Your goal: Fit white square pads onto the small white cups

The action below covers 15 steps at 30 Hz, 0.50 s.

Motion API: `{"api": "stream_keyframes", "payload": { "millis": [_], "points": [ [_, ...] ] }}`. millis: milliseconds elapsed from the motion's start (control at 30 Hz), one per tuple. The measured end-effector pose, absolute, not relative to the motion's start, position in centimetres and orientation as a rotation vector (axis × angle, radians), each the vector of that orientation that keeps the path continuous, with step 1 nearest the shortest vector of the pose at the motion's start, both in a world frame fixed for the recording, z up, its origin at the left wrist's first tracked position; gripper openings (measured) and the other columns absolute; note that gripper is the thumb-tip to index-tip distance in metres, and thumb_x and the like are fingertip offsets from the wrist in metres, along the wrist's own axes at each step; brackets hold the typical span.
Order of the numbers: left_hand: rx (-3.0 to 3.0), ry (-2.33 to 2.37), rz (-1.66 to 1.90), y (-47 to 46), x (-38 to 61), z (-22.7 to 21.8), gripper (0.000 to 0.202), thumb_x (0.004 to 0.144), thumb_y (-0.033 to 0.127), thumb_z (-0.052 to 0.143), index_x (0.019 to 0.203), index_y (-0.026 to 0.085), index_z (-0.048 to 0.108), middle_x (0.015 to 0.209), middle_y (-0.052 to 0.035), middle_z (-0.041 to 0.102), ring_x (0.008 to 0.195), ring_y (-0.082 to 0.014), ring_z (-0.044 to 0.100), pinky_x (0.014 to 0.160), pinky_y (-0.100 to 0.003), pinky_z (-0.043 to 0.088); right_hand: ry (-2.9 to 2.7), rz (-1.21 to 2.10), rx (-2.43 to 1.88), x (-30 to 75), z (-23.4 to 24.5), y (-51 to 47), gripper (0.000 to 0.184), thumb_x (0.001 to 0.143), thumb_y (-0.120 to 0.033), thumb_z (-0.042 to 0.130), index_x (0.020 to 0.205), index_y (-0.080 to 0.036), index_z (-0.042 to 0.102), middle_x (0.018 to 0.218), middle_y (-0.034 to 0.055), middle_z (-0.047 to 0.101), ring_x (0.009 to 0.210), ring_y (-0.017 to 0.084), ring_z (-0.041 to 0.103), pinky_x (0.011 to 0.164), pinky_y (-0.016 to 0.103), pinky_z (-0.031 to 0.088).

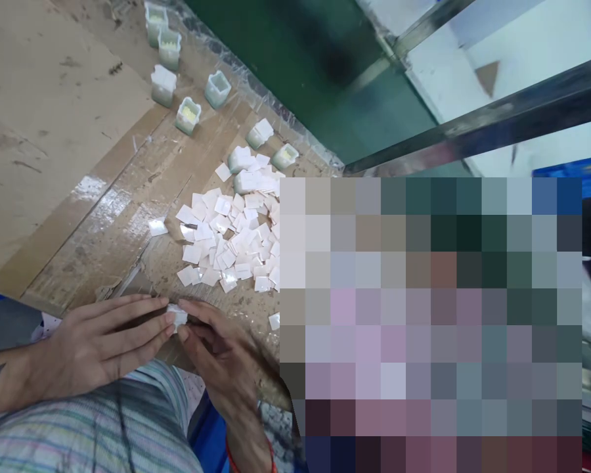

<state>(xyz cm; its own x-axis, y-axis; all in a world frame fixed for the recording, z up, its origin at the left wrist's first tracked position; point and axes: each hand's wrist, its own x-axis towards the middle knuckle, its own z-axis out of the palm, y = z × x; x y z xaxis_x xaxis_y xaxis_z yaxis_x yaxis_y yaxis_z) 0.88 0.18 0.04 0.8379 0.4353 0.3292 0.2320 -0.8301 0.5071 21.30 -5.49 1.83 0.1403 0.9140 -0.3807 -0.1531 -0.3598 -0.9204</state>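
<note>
My left hand (98, 345) and my right hand (221, 358) meet at the near edge of the table, fingertips pinched together on one small white plastic piece (177, 317). Just beyond them lies a heap of several flat white square caps (231, 240). Farther back stand several small pale green-white square cups (188, 116), some upright and some tipped over. A lone white cap (157, 227) lies to the left of the heap.
The table is covered with brown cardboard (44, 125) taped with clear film. A green surface (295, 66) and metal frame bars (477, 125) lie behind it. A large pixelated block covers the right side. A striped sleeve (103, 427) shows at the bottom.
</note>
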Motion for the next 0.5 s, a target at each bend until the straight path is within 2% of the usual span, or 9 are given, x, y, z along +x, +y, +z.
{"api": "stream_keyframes", "payload": {
  "millis": [133, 333, 500],
  "points": [
    [2.565, 0.539, 0.729, 0.0, 1.7, -0.4, 0.035, 0.096, -0.001, 0.041, 0.118, 0.016, 0.064, 0.128, -0.0038, 0.066, 0.143, -0.0163, 0.035, 0.124, -0.030, 0.023, -0.853, 1.404, -1.420, 21.7, 1.2, -5.5, 0.032, 0.080, -0.025, 0.074, 0.106, -0.042, 0.072, 0.112, -0.0021, 0.070, 0.095, 0.012, 0.068, 0.078, 0.018, 0.057],
    [2.556, 0.546, 0.694, -0.2, 2.0, -0.4, 0.037, 0.100, 0.003, 0.033, 0.115, 0.016, 0.064, 0.127, -0.0026, 0.065, 0.145, -0.0130, 0.030, 0.121, -0.022, 0.025, -0.718, 1.557, -1.372, 22.2, 1.4, -4.5, 0.019, 0.081, -0.032, 0.074, 0.098, -0.037, 0.076, 0.103, -0.0008, 0.071, 0.091, 0.012, 0.068, 0.076, 0.020, 0.058],
    [2.543, 0.535, 0.677, 0.4, 2.1, -0.1, 0.031, 0.103, 0.010, 0.034, 0.112, 0.016, 0.064, 0.122, -0.0023, 0.067, 0.145, -0.0098, 0.029, 0.122, -0.019, 0.022, -0.620, 1.652, -1.348, 22.3, 1.9, -3.6, 0.011, 0.078, -0.031, 0.075, 0.088, -0.036, 0.078, 0.084, -0.0049, 0.070, 0.065, 0.006, 0.064, 0.063, 0.016, 0.056]
  ]
}}
